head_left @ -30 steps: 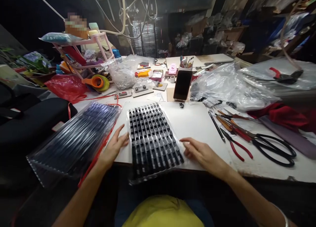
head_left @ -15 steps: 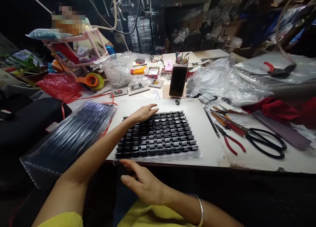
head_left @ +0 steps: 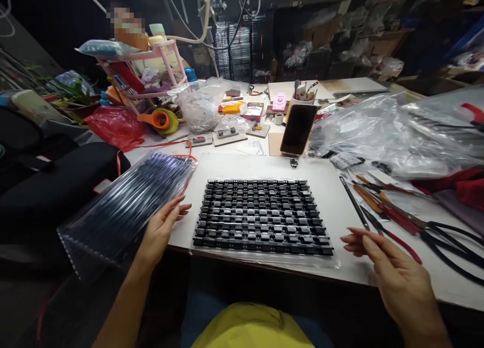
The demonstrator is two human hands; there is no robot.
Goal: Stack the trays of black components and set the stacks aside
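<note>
A: Where's the tray now?

B: Flat on the white board, long side toward me, near edge at the lip of the surface. Rows of small black parts in a clear blister.

A: Hands?

B: Both empty. My left hand is open, fingers spread, between the tray's left end and the stack of clear trays leaning off the surface's left edge. It looks to brush that stack, though I can't tell if it bears on it. My right hand hovers open, palm in, just off the tray's right corner, touching nothing.

A: How do you handle it well from here?

B: My read: the blister is thin and will flex, so any move wants both hands on opposite ends, level, so nothing spills from its pocket. The front lip of plastic seems to overhang the edge slightly; I'd mind that and not drag it toward me.

A: Hazards close by?

B: Pliers and scissors lie just right of the board, handles toward my right hand. A phone stands propped behind the board. The leaning stack looks ready to slide if nudged.
</note>
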